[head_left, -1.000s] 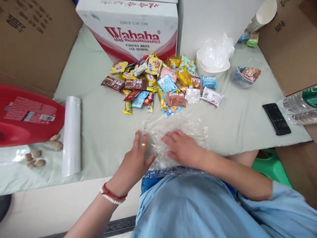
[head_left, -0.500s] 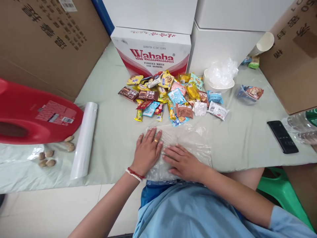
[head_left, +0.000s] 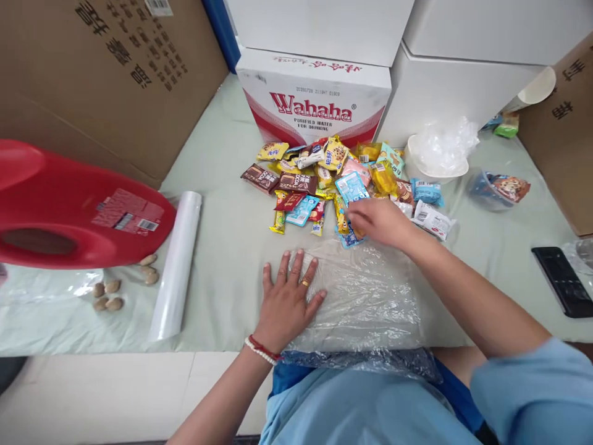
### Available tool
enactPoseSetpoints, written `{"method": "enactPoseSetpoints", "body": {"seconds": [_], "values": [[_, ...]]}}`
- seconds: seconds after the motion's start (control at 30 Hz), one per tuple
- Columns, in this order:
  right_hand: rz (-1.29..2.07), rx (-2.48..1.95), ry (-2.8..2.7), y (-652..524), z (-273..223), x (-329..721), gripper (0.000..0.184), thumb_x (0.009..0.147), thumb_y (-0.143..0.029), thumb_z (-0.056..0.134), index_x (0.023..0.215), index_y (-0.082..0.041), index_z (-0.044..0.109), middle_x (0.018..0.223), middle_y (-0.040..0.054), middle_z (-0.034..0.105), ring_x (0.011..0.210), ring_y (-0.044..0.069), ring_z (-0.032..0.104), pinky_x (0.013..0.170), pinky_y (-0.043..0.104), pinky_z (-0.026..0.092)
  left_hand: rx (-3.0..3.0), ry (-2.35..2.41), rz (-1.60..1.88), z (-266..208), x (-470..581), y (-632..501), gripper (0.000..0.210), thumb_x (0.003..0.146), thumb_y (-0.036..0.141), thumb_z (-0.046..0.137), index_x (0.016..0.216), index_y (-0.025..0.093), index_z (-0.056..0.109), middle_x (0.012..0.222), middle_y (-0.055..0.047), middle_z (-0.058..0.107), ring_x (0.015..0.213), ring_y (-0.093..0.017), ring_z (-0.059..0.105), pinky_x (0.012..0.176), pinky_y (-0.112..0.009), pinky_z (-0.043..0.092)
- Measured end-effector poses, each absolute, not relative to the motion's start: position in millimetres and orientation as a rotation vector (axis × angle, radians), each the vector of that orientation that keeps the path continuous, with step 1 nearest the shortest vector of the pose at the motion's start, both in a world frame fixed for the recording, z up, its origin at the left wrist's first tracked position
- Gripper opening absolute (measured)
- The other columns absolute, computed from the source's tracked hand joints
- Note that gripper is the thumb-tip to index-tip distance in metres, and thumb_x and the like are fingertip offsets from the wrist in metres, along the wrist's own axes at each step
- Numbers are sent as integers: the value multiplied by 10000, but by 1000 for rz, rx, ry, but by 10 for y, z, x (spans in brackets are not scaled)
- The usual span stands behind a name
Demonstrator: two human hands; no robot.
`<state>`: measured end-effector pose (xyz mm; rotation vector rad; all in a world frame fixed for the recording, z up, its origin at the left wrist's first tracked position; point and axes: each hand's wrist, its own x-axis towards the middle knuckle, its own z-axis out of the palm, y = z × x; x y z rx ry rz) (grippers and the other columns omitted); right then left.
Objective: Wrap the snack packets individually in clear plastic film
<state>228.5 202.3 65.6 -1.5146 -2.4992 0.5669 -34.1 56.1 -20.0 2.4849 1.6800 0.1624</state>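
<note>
A thin clear plastic sheet [head_left: 365, 296] lies wrinkled on the cloth, its near end hanging over the table edge onto my lap. My left hand [head_left: 288, 303] rests flat with spread fingers on the left side of this sheet. At the front of a heap of wrapped snacks, my right hand [head_left: 382, 219] has its fingers curled downward. Whatever is beneath those fingers is hidden by the hand. Just beyond them lies a light blue packet [head_left: 352, 187], and a yellow stick-shaped packet [head_left: 340, 213] is to their left. Brown cocoa packets [head_left: 297, 182] sit farther left.
A white roll of film [head_left: 178, 266] lies at left beside a red jug [head_left: 88, 216] and several walnuts [head_left: 112, 286]. Behind the snacks stands a Wahaha box [head_left: 315, 99]. To the right are a white bowl [head_left: 445, 173], a clear tub [head_left: 486, 194] and a phone [head_left: 563, 281].
My right hand has left the plastic sheet and moved forward to the snacks. My left hand stays on the sheet, fingers now more spread. The view has shifted slightly.
</note>
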Motion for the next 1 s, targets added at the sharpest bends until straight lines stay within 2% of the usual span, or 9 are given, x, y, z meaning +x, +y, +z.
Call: {"method": "enactPoseSetpoints", "body": {"seconds": [0.13,0.2,0.37,0.47,0.57,0.7,0.83,0.9,1.0], "values": [[294,-1474,-2509,2830,466,1489,515,988,-294,648,1475,-134,604,1458,181,638,1367,361,534,1085,462,456,2479,1687,130,-192,-351,549,675,1048,579,484,1659,312,374,1780,-83,204,1647,-398,199,1277,-747,149],[264,-1468,-2592,3038,377,1275,568,955,-298,691,1486,-125,591,1464,197,624,1373,389,505,1106,507,438,2470,1692,116,-182,-349,542,675,1049,589,476,1659,319,371,1781,-74,199,1646,-395,205,1272,-751,167],[298,-1401,-2438,2892,447,1403,388,980,-185,559,1340,-113,683,1400,198,659,1295,355,569,1098,498,461,2462,1693,141,-167,-345,533,670,1049,594,473,1657,330,375,1782,-59,194,1647,-384,208,1286,-733,159],[602,-1378,-2071,2369,582,1794,312,1035,-266,495,1254,-166,693,1197,128,737,1058,267,678,947,424,556,2444,1685,160,-169,-346,540,669,1052,588,475,1658,322,376,1784,-61,187,1650,-378,199,1298,-724,118],[1320,-1393,-1828,1666,610,2184,384,1045,-482,546,1256,-184,666,917,44,731,703,182,677,678,330,588,2416,1664,177,-171,-351,549,660,1052,567,490,1654,315,389,1782,-64,200,1650,-376,198,1309,-713,65],[1833,-1398,-1789,886,509,2441,395,1052,-529,536,1185,-190,689,865,20,706,673,156,676,631,285,588,2381,1640,211,-184,-366,561,627,1074,493,472,1663,307,366,1784,-71,197,1658,-377,167,1308,-720,17],[1319,-1705,-2259,567,477,2453,340,1053,-424,565,1241,-179,709,1135,115,741,928,237,737,797,359,612,2367,1638,225,-187,-369,566,575,1103,399,405,1668,306,353,1780,-68,217,1664,-356,156,1312,-719,13],[923,-1855,-2431,522,504,2397,423,1028,-421,623,1375,-181,664,1366,172,670,1003,284,746,810,408,621,2366,1644,218,-180,-362,563,566,1105,384,388,1665,305,362,1779,-69,223,1665,-357,154,1311,-725,19],[772,-1763,-2625,493,506,2255,540,992,-410,697,1483,-208,599,1494,180,604,1106,318,739,847,443,634,2364,1645,222,-177,-352,561,578,1101,401,387,1672,317,344,1781,-65,212,1663,-364,159,1308,-733,29]]}}
